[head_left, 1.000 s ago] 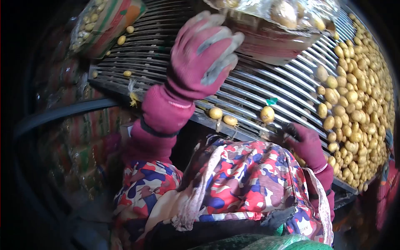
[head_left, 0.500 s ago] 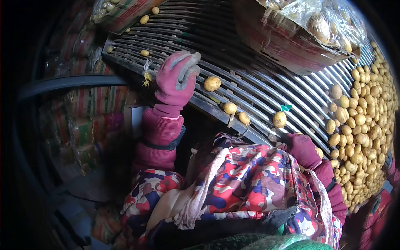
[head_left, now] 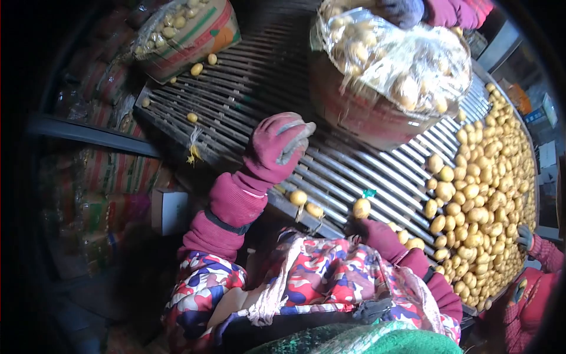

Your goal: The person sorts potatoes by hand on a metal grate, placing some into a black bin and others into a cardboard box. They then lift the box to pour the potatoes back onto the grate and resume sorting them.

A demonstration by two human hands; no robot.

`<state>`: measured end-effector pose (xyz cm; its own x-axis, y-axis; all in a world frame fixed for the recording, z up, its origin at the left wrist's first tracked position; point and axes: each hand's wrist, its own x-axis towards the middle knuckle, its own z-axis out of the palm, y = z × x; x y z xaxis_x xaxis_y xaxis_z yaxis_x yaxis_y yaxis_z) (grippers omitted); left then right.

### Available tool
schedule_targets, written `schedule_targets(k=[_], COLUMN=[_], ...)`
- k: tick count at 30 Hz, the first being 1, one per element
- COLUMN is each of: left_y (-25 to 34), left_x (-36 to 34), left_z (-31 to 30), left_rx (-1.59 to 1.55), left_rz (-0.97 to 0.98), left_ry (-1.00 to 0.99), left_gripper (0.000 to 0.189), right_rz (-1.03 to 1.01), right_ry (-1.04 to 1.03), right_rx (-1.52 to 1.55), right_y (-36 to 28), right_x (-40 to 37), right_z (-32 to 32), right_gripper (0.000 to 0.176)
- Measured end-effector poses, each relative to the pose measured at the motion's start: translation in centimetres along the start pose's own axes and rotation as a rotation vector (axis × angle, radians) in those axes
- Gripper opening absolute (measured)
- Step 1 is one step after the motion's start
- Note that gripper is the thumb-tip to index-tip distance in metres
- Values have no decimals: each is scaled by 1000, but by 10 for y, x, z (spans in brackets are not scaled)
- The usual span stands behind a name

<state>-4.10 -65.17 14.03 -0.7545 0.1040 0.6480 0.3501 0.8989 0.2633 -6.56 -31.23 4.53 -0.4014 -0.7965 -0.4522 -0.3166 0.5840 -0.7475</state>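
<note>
My left hand (head_left: 277, 147), in a maroon glove with grey fingers, is over the near part of a slatted metal table. Its fingers are curled and pressed together; whatever lies within them is hidden. My right hand (head_left: 377, 239), also gloved, is low at the table's near edge, its fingers dark and mostly hidden. Just beyond its fingertips lies a potato (head_left: 361, 207), and another potato (head_left: 415, 243) sits beside it. Between my hands, a potato (head_left: 298, 197) and a smaller potato (head_left: 315, 209) rest along the edge.
A large carton (head_left: 365, 112) of potatoes under clear plastic stands ahead, another person's gloved hand (head_left: 404, 12) on it. An open carton (head_left: 194, 44) of potatoes is far left. Many potatoes (head_left: 477, 206) heap at right, near another person's hand (head_left: 525, 236). A dark bar (head_left: 97, 134) crosses left.
The view has shifted, bringing more of both cartons into sight. My left hand has moved right across the slats, and the potato formerly beside its fingers is out of sight.
</note>
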Motion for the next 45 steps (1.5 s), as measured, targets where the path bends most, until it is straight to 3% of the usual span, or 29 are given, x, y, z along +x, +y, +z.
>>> schedule_targets(k=[2, 3, 4, 6, 8, 10, 12, 14, 17, 20, 22, 23, 24, 26, 27, 30, 34, 42, 45], left_y=[6, 6, 4, 4, -9, -19, -24, -27, -27, -33, -29, -30, -33, -45, -47, -45, -52, -44, -34], left_x=[29, 40, 52, 75, 94, 120, 149, 178, 212, 222, 220, 217, 216, 210, 209, 203, 198, 189, 193], left_z=[0, 0, 0, -7, -2, -2, 9, 21, 37, 46, 49, 54, 59, 70, 71, 74, 74, 84, 81], left_rx=[-21, -10, 5, 39, 72, 133, 161, 173, 113, 79, 94, 76, 60, -85, -224, -409, -565, -456, -462], left_rz=[86, 108, 148, 191, 266, 370, 385, 397, 277, 289, 272, 255, 239, 217, 197, 95, 64, 66, 127], left_ry=[86, 96, 110, 126, 172, 115, 117, -128, -670, -703, -688, -631, -572, -506, -442, -352, -417, -248, -267], left_gripper=[45, 50, 48, 46, 42, 44, 47, 50, 54, 56, 54, 50, 45, 41, 37, 35, 34, 34, 31], right_rz=[0, 67, 11, 253, 130, -45, -75, -102, -183, -192, -241, -135, -133, -212, -245, -343, -293, -152, -143], right_ry=[-58, -95, -76, -281, 12, 132, 316, 421, 468, 594, 561, 541, 542, 639, 680, 625, 618, 560, 510], right_rx=[167, 74, 216, 794, 890, 1048, 973, 775, 704, 555, 410, 351, 349, -128, -212, -403, -576, -606, -670], right_y=[12, -3, -4, -27, -24, -31, -40, -49, -81, -98, -101, -116, -121, -129, -138, -150, -155, -166, -167], right_x=[5, -1, -8, -37, -64, -85, -96, -99, -99, -84, -77, -74, -66, -52, -45, -32, -6, -4, -5], right_z=[-2, -18, -30, -83, -105, -127, -144, -164, -190, -204, -219, -226, -231, -240, -241, -253, -251, -248, -245], right_gripper=[45, 50, 52, 65, 83, 81, 88, 81, 69, 60, 58, 41, 41, 26, 18, 19, 18, 14, 17])
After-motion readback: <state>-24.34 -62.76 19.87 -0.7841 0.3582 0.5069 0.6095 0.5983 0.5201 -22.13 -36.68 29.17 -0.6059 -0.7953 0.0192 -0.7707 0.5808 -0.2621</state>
